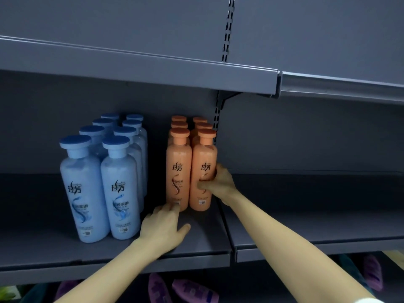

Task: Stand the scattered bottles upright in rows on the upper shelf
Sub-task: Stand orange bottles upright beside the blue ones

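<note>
1. Shelf: the grey metal upper shelf [207,235] carries two blocks of upright bottles. On the left stand the pale blue plastic bottles with dark blue flat caps [102,184], two columns running from near to far. Just to their right, with a narrow gap between, stand the orange plastic bottles with orange flat caps [190,162], also two columns.
2. Right hand [218,182]: its grip is closed round the right side of the near right orange bottle [202,178], thumb across the label, fingers behind. The bottle stands upright on its base.
3. Left hand [162,226]: loosely open, holding nothing. Its fingertips [172,207] touch the base of the near left orange bottle [178,171], and the thumb is spread over the bare shelf.
4. Step in hand, as I judge it: squaring up the front pair of the orange block so that both stand flush, side by side.
5. Below: purple bottles [194,290] lie on their sides on the lower shelf, dim and partly hidden.
6. Next move, probably: let go of both orange bottles without rocking them, reach down for a purple one, and stand it on the free shelf space, which is plentiful on the right-hand section.
</note>
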Demonstrator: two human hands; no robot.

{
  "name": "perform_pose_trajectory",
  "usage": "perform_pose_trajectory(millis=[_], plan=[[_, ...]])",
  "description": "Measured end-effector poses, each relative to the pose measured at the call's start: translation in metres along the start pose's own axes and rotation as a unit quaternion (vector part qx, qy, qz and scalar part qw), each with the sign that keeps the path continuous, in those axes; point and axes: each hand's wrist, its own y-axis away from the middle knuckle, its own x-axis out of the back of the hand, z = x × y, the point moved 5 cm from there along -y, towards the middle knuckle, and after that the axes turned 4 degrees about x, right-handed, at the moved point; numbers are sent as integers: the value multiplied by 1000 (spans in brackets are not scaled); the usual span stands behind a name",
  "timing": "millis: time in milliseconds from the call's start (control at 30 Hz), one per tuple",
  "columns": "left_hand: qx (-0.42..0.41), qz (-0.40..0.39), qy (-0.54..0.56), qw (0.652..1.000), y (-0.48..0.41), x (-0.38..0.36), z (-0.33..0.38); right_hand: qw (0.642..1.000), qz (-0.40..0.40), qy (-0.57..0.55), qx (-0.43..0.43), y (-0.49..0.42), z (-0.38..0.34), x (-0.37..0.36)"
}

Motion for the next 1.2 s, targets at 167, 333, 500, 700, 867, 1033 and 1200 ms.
perform_pose_trajectory(millis=[167, 333, 500, 700, 867, 1033, 1200], plan=[[-2, -3, 1, 1000, 0, 0, 0, 1000, 6, 6, -10, 1, 6, -2], [0, -5, 0, 1000, 1, 0, 3, 984, -14, 176, -23, 4, 24, -9], [-2, -4, -7, 1000, 10, -1, 7, 940, -81, 320, -83, 24, 41, -11], [-2, -2, -14, 1000, 21, 0, 13, 903, -153, 392, -90, 60, 45, -7], [-3, 2, -23, 1000, 36, 1, 21, 891, -163, 418, -70, 94, 33, -2], [-6, 5, -26, 1000, 59, 0, 32, 897, -158, 407, -63, 130, 28, 2], [-11, 6, -30, 999, 83, 0, 42, 901, -147, 403, -65, 163, 22, 13]])
